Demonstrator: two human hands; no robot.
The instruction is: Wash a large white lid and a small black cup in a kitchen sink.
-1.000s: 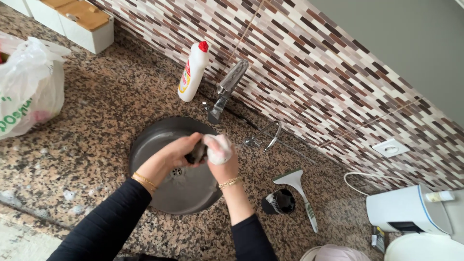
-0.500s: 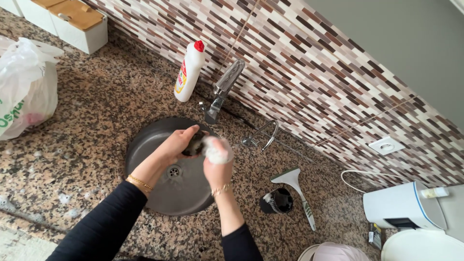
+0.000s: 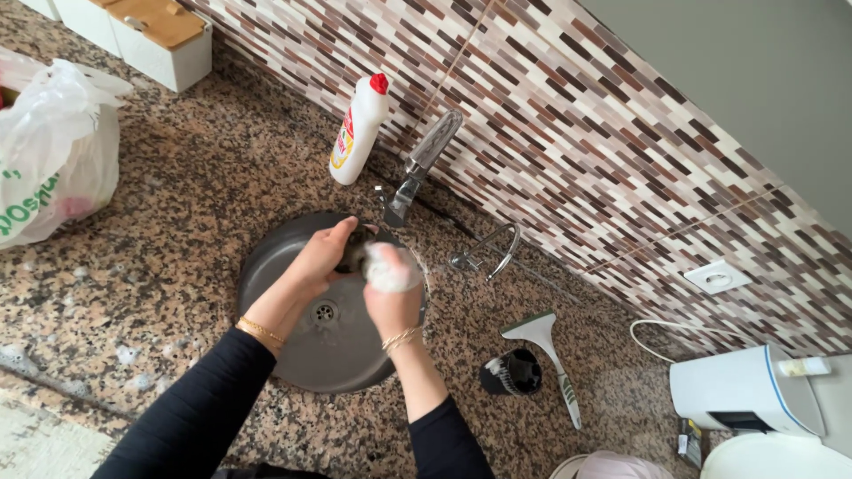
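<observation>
**Inspector:** Report the far left first.

**Assistant:** A white plastic bag (image 3: 49, 151) sits on the granite counter (image 3: 169, 239); beyond it, white boxes with wooden lids (image 3: 151, 35) stand against the tiled wall.

**Inspector:** And the hands?

**Assistant:** Both are over the round metal sink (image 3: 293, 355). The left hand (image 3: 324, 257) reaches in from a black sleeve, forearm angled up and right, fingers curled around a small dark object (image 3: 358, 253) just under the tap (image 3: 417, 168). What the object is cannot be told. The right hand (image 3: 390, 297) rises almost straight from below, wrist bent, fingers bunched on a soapy white sponge or cloth (image 3: 390, 266) pressed against that dark object. Gold bracelets show on both wrists.

**Inspector:** Surroundings?

**Assistant:** A white bottle with a red cap (image 3: 358, 129) stands behind the sink. Right of the sink lie a dark cup (image 3: 513, 372) and a squeegee (image 3: 550, 355); a white appliance (image 3: 741, 390) is far right.
</observation>
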